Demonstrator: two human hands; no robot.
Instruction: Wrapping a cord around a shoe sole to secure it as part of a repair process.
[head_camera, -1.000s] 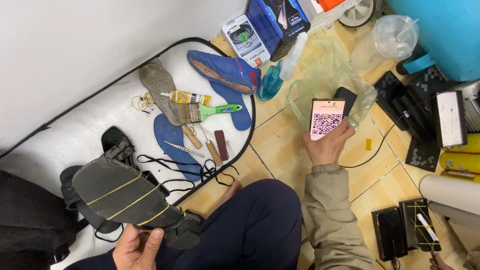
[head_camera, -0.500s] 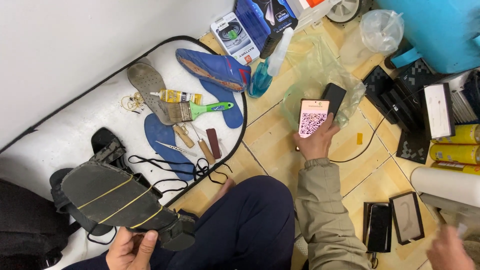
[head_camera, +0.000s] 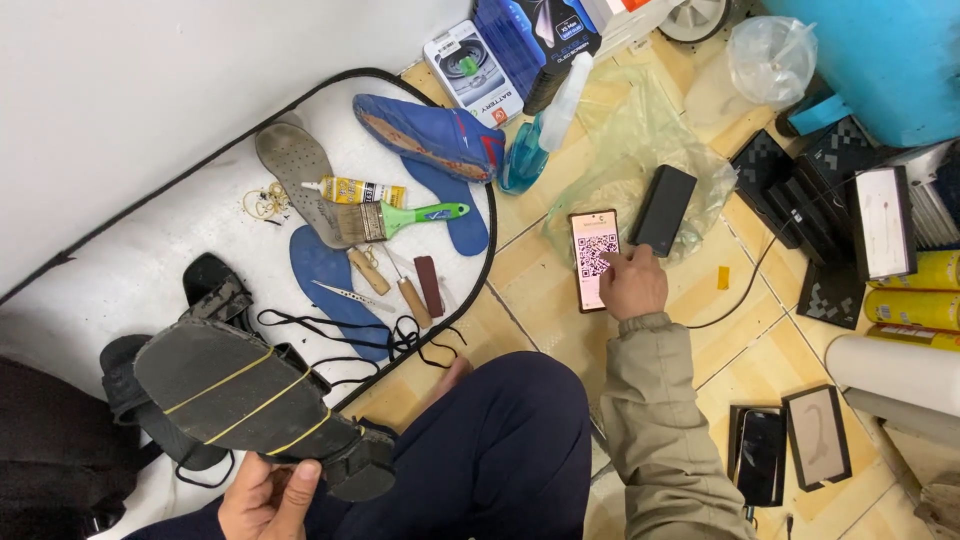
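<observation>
My left hand (head_camera: 268, 498) grips the heel end of a black shoe (head_camera: 235, 395), held sole up over my lap, with thin yellowish bands stretched across the sole. My right hand (head_camera: 632, 285) reaches forward to a smartphone (head_camera: 590, 255) that shows a square code on its screen. The phone lies low on the tiled floor, and my fingers curl on its right edge. A black rectangular pack (head_camera: 665, 210) lies just beyond it on a clear plastic bag.
A white mat (head_camera: 130, 260) on the left carries a green-handled brush (head_camera: 395, 218), a glue tube (head_camera: 355, 190), blue insoles (head_camera: 335, 285), a blue shoe upper (head_camera: 425, 135) and black laces (head_camera: 330, 325). A blue spray bottle (head_camera: 535, 140) stands nearby. Dark devices (head_camera: 760, 455) and yellow cans (head_camera: 915, 290) crowd the right.
My right hand has lowered the phone from a raised position down to the floor. The shoe in my left hand has stayed over my lap.
</observation>
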